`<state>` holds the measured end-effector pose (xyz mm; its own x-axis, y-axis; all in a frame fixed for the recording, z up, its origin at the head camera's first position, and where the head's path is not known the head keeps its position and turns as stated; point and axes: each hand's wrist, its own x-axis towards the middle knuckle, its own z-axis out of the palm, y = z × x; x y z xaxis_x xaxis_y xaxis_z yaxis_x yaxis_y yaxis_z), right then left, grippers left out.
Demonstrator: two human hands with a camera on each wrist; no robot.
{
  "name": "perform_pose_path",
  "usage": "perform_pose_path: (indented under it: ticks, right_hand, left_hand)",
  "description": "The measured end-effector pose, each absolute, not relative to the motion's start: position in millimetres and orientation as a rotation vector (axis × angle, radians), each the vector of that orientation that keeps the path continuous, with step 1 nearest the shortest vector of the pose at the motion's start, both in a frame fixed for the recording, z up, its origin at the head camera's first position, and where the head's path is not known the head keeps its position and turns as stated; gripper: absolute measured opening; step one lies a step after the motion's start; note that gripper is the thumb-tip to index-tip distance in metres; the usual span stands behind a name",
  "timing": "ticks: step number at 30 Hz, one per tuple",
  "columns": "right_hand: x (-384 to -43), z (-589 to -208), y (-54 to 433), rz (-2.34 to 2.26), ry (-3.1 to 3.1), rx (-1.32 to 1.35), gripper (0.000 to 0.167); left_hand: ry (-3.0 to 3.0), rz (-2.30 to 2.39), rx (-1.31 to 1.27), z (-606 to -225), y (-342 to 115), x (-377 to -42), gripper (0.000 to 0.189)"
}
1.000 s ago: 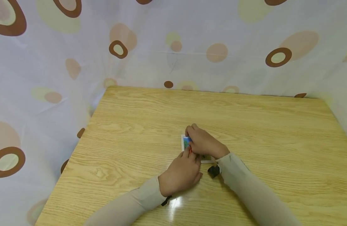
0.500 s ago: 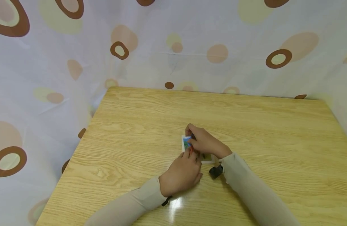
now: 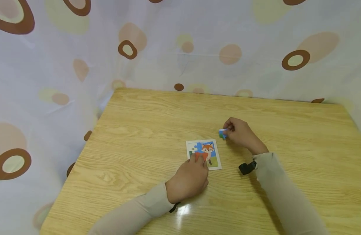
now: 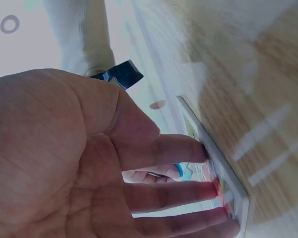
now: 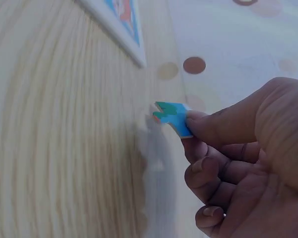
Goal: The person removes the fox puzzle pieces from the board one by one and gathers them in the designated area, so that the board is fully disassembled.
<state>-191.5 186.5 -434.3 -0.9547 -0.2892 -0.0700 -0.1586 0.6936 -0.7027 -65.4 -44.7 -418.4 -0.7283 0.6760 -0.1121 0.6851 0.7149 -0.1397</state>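
Observation:
A small fox jigsaw puzzle (image 3: 215,153) in a white-edged tray lies on the table, its upper left corner showing a bare white gap. My left hand (image 3: 188,179) rests its straight fingertips on the lower left of the puzzle; the left wrist view shows those fingers (image 4: 174,196) extended against the picture. To the right of the tray and above the table, my right hand (image 3: 242,135) pinches a blue and green puzzle piece (image 5: 174,116) between thumb and fingers. The fingers cover the lower left part of the picture.
The wooden table (image 3: 139,130) has patterned white curtains (image 3: 198,65) along its back and left sides. Dark straps with small black blocks (image 3: 246,168) sit at the wrists. A bright reflection (image 3: 182,210) shows near the left sleeve.
My right hand has moved right, away from the tray, with the blue and green puzzle piece in its pinch, uncovering the fox and the corner gap. My left hand has stayed nearly in place.

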Motion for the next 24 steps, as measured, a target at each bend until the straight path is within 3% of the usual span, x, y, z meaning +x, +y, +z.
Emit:
perform_pose_path:
  ticks: [8,16,24]
  right_hand:
    - [-193.5,-440.9,195.9,-0.93,2.825,-0.339,0.005]
    - [-188.7,-445.5,188.7,-0.811,2.941,-0.38,0.006]
    - [-177.5,-439.7,137.0,-1.058,2.767,-0.762,0.008]
  left_hand:
    - [2.946,-0.449,1.164,-428.1,-43.0,-58.4,0.053]
    - [2.886,-0.317,1.066,-435.7,-43.6,-64.8,0.054]
    - [3.006,-0.388,1.28,-435.3,-48.7,-73.3,0.043]
